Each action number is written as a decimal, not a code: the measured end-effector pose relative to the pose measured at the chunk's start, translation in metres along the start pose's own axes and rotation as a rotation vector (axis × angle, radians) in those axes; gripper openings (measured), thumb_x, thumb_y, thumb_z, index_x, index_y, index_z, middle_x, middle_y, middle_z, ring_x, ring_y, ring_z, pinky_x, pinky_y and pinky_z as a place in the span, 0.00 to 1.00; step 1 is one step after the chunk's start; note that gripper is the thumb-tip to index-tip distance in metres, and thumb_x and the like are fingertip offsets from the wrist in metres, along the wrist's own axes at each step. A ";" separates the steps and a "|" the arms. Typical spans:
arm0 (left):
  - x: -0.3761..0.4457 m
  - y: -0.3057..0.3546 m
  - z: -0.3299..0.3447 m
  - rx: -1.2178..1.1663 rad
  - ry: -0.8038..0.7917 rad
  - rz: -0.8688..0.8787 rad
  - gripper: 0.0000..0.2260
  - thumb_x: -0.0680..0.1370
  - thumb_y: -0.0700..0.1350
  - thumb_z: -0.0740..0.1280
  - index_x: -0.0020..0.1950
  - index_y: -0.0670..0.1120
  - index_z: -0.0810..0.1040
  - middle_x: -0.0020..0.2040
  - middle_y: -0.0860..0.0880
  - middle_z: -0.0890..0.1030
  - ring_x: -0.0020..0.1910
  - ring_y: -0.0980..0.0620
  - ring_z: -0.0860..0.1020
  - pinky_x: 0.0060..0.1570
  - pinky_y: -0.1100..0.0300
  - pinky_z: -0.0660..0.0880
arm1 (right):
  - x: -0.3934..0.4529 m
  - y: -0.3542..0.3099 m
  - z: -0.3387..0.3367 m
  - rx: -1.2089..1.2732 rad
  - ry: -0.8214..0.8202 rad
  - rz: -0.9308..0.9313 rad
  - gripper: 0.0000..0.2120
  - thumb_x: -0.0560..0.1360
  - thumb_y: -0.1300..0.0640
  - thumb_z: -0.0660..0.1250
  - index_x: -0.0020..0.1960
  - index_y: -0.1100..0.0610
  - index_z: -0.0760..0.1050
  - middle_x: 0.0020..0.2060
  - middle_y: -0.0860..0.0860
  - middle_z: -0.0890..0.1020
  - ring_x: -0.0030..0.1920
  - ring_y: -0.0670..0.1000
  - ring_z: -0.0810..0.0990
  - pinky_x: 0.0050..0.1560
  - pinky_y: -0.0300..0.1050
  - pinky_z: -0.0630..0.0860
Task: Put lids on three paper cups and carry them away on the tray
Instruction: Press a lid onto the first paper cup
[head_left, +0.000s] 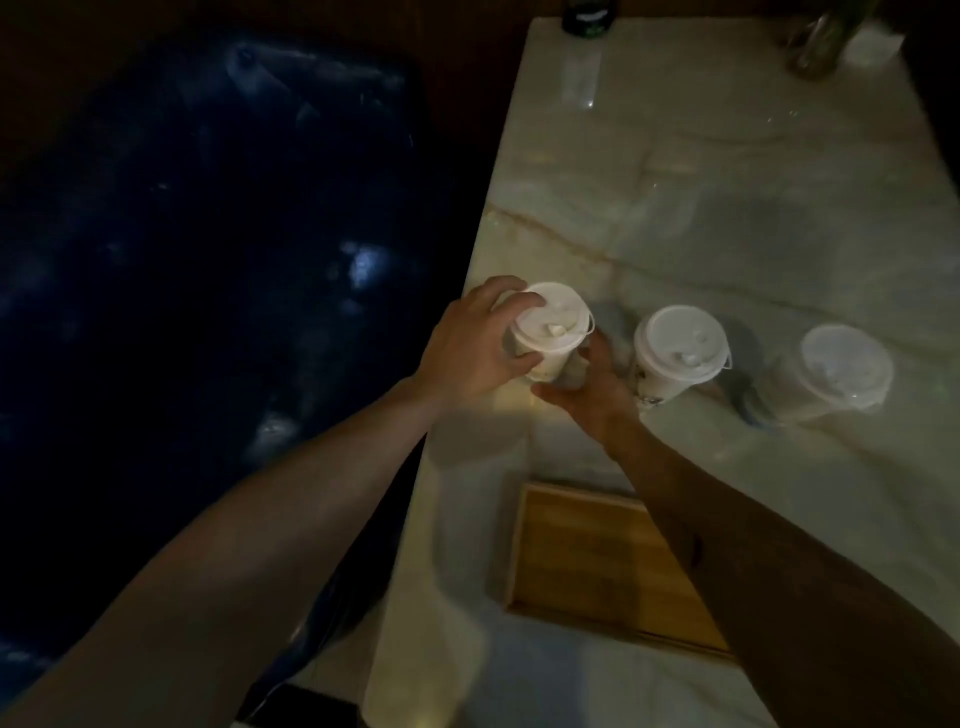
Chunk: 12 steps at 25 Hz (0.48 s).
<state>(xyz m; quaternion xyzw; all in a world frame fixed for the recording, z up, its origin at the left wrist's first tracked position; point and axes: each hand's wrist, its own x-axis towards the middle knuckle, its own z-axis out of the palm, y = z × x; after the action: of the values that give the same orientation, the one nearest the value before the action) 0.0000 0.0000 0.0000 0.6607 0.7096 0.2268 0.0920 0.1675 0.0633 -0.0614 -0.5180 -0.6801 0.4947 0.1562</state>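
Three white paper cups with white plastic lids stand in a row on a pale marble counter (727, 208). My left hand (470, 348) wraps the left side and lid rim of the left cup (550, 325). From below and to the right, my right hand (592, 384) holds that same cup's body. The middle cup (678, 345) stands right beside my right hand. Alone, further right in the shadow, is the right cup (841, 366). A shallow wooden tray (576, 561) lies near the counter's front edge, below the cups, partly under my right forearm.
A dark bottle (589, 18) and a glass jar (821, 47) stand at the counter's far end. To the left of the counter's edge lies a dark blue glossy surface (208, 234). The light is dim.
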 end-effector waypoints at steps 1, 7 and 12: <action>0.002 -0.003 0.001 -0.001 -0.007 0.019 0.26 0.69 0.52 0.77 0.66 0.50 0.77 0.68 0.48 0.73 0.65 0.46 0.75 0.62 0.45 0.74 | 0.005 -0.001 0.001 0.051 0.004 -0.014 0.49 0.67 0.54 0.81 0.79 0.49 0.55 0.73 0.52 0.72 0.72 0.57 0.72 0.70 0.58 0.71; 0.001 -0.006 0.006 0.002 0.017 0.019 0.22 0.69 0.50 0.77 0.62 0.48 0.79 0.67 0.47 0.74 0.64 0.48 0.77 0.63 0.46 0.73 | 0.017 0.000 0.004 0.084 -0.031 0.030 0.37 0.71 0.53 0.77 0.75 0.51 0.63 0.57 0.45 0.75 0.55 0.44 0.74 0.56 0.42 0.72; 0.001 -0.006 0.005 -0.080 0.028 -0.003 0.22 0.69 0.47 0.78 0.62 0.47 0.79 0.68 0.47 0.73 0.65 0.50 0.76 0.61 0.50 0.75 | 0.018 -0.001 0.007 0.123 -0.006 0.050 0.37 0.70 0.52 0.78 0.74 0.50 0.64 0.53 0.41 0.75 0.54 0.45 0.76 0.61 0.48 0.76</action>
<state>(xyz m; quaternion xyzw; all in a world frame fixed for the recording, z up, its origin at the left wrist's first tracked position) -0.0036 0.0018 -0.0075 0.6520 0.7023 0.2642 0.1090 0.1545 0.0755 -0.0688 -0.5229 -0.6355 0.5410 0.1733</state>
